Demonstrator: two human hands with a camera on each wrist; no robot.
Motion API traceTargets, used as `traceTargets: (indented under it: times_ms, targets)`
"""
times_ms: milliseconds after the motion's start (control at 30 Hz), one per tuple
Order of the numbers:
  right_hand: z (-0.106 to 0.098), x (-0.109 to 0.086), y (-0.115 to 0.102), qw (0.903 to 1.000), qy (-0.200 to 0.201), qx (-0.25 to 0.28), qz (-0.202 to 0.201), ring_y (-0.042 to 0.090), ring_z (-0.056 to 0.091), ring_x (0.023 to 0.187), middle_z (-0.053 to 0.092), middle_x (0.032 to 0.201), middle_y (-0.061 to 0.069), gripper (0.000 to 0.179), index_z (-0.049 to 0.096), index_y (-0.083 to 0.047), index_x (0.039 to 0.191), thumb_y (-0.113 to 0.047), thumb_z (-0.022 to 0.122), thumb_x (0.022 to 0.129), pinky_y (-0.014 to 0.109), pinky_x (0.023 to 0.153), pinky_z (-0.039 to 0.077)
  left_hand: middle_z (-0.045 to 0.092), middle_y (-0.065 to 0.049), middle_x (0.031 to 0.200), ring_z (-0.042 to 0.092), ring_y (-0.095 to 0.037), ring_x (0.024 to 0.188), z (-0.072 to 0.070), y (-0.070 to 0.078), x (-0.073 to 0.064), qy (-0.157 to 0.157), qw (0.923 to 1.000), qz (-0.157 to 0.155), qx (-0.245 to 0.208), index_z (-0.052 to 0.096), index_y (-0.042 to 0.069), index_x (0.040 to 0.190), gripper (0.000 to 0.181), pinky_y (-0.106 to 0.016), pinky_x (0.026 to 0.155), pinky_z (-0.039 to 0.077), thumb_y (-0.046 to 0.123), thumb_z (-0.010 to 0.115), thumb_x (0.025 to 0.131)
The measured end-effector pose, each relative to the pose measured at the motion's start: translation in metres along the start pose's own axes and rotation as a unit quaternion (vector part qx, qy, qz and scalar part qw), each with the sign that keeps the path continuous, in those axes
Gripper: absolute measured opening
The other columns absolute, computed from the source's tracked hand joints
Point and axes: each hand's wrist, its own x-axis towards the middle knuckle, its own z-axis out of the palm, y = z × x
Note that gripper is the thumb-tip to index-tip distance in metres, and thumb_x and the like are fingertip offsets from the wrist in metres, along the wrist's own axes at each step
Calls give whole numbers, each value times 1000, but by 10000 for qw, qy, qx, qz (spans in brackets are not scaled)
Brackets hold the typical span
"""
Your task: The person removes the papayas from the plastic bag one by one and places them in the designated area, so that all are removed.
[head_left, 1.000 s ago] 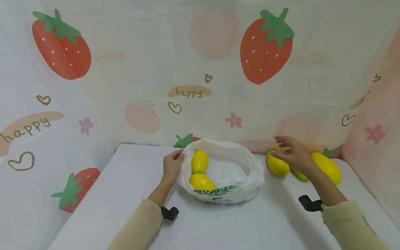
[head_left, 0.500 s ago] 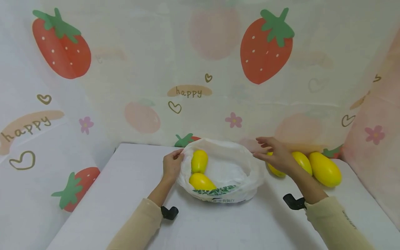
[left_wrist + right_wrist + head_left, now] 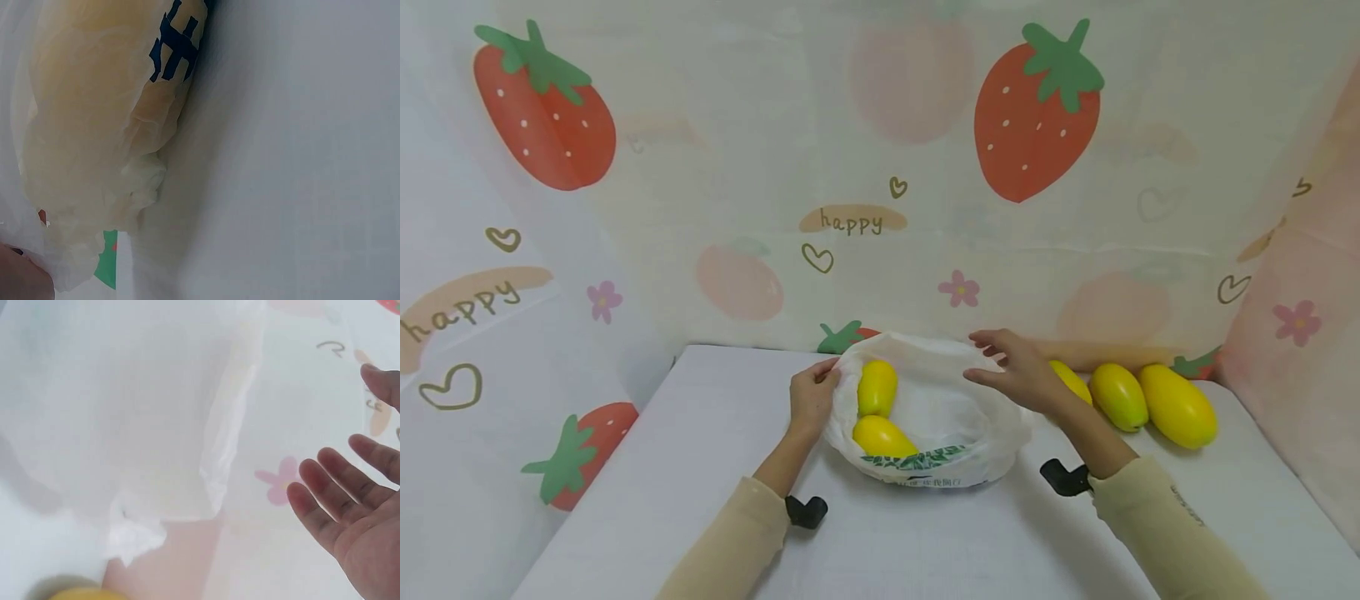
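Note:
A white plastic bag with green leaf print stands on the table with its mouth spread wide. Two yellow mangoes lie inside at its left: an upright-looking mango and a nearer mango. My left hand pinches the bag's left rim between thumb and fingers. In the left wrist view a mango shows dimly through the bag wall. Over the bag's right side hovers my right hand, fingers spread and nothing in them; the right wrist view shows its open palm.
Right of the bag, a row of three yellow mangoes lies along the table's back: a partly covered mango, a middle mango and a larger mango. A strawberry-printed curtain rises behind the white table.
My right hand has moved left, from above the mangoes on the right to over the bag's right side, uncovering the middle mango. My left hand keeps its hold on the rim.

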Motion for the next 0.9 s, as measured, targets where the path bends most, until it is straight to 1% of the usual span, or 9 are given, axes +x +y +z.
traceTargets:
  times_ms: [133,367,467,700,900]
  targets:
    - [9,5,-6,9999,-31,-99,-116,36,57,114,59,130,22,58,52,-1,135,-25,73,87,52,98,50,68,-17,120,65,-27,104,0,0,0,6,10000,9,28,66,4,123,30,-38,97,53,15,57,98]
    - [27,7,-18,9990,-404,-93,140,33,57,115,59,129,18,58,53,-4,135,-31,73,87,49,100,50,68,-16,121,65,-27,105,0,0,0,39,10000,-34,25,67,5,124,29,-38,98,53,15,57,98]
    - [35,8,-24,9984,-532,-80,163,32,57,115,60,129,16,57,55,-6,134,-31,73,86,47,100,50,68,-16,120,65,-27,104,0,0,1,36,10000,-18,12,66,4,123,30,-38,98,53,15,57,98]
    - [49,12,-31,9970,-712,-84,281,30,58,114,61,128,12,56,56,-8,133,-33,74,85,43,96,53,69,-17,119,65,-27,103,2,0,2,18,10000,10,-42,67,3,122,29,-38,98,53,14,58,97]
    - [64,18,-37,9962,-830,-65,244,31,58,113,62,126,13,55,56,-6,132,-30,74,86,41,94,54,69,-17,118,65,-27,103,3,0,3,41,10000,87,-17,67,3,122,29,-38,98,53,15,58,97]
